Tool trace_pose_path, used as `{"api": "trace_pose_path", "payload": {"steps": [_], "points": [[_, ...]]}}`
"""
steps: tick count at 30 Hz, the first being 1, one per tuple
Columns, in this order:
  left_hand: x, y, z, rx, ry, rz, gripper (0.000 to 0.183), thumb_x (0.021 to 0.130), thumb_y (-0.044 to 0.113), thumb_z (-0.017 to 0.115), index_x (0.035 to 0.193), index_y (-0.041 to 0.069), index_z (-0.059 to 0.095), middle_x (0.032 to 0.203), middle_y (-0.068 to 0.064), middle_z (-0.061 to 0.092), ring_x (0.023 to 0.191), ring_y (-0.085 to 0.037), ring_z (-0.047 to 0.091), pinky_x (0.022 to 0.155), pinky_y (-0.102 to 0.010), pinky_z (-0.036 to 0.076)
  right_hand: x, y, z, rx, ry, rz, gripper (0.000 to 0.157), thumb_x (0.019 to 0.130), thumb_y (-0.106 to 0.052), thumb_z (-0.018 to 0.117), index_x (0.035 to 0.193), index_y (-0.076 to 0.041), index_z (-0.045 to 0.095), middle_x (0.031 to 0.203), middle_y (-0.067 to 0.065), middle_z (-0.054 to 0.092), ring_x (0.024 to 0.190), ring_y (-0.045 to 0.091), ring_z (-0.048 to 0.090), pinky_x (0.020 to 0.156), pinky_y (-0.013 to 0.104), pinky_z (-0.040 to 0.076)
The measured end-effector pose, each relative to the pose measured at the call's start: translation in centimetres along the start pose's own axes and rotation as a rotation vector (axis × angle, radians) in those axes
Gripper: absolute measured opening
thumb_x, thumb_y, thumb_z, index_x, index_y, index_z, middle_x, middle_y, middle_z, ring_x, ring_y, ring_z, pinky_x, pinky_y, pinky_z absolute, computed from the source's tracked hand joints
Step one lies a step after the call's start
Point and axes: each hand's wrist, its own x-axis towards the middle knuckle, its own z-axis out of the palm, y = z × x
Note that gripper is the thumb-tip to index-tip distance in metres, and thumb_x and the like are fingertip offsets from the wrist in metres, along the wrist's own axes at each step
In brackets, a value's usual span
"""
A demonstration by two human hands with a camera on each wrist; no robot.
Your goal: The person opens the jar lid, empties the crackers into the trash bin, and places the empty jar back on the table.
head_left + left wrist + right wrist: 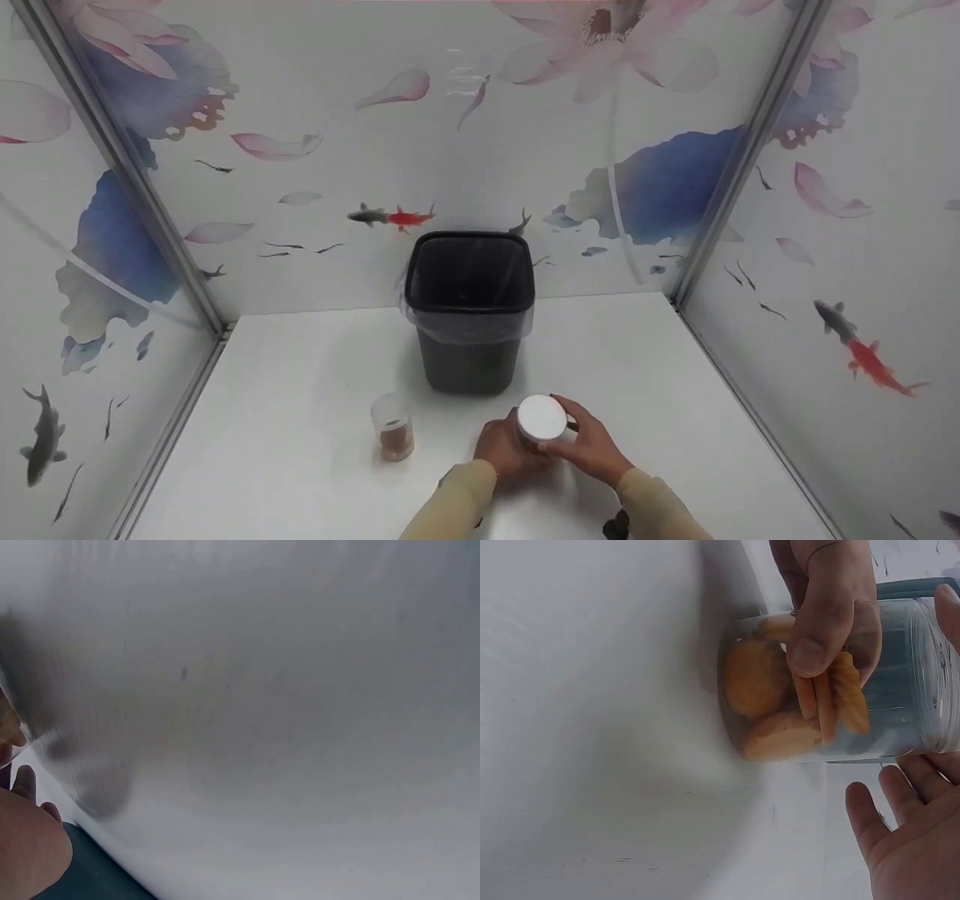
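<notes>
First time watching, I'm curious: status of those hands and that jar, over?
Left hand grips biscuit jar. Right hand at white lid. Bin and clear container apart, neither blocking.

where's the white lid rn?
Head view, below centre and slightly right: the lid is over the jar that the left hand grips, right hand at its edge, nearer than the bin.
</notes>
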Motion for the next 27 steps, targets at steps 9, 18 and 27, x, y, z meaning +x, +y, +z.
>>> {"api": "trace_pose_path", "payload": {"steps": [9, 18, 27], "points": [[0.1, 0.2, 0.0, -0.101, -0.023, -0.025, 0.089, 0.061, 0.051, 0.089, 0.135, 0.013, 0.056, 0.120, 0.005, 0.066, 0.111, -0.012, 0.061, 0.100, -0.037, 0.048, 2.0, 0.4, -2.6, 0.098, -0.276, 0.002, 0.081, 0.081, -0.019, 0.084, 0.150, -0.009, 0.042, 0.150, 0.009, 0.046, 0.140, 0.037, 0.034, 0.106, 0.067, 0.032], [0.3, -0.1, 0.1, -0.054, -0.001, 0.019, 0.091, 0.064, 0.062, 0.083, 0.133, 0.008, 0.056, 0.116, 0.003, 0.067, 0.107, -0.012, 0.062, 0.097, -0.034, 0.049, 1.7, 0.0, -2.3, 0.068, -0.268, 0.008, 0.084, 0.083, -0.025, 0.081, 0.153, -0.012, 0.037, 0.155, 0.013, 0.038, 0.142, 0.039, 0.030, 0.107, 0.066, 0.031], [0.2, -0.3, 0.3, -0.042, -0.002, 0.021, 0.094, 0.060, 0.064, 0.084, 0.132, 0.010, 0.057, 0.117, 0.004, 0.066, 0.109, -0.012, 0.061, 0.099, -0.035, 0.048, -0.1, 0.1, -0.8, 0.034, -0.103, -0.016, 0.086, 0.083, -0.026, 0.082, 0.153, -0.008, 0.036, 0.153, 0.013, 0.040, 0.141, 0.036, 0.034, 0.106, 0.059, 0.038]]}}
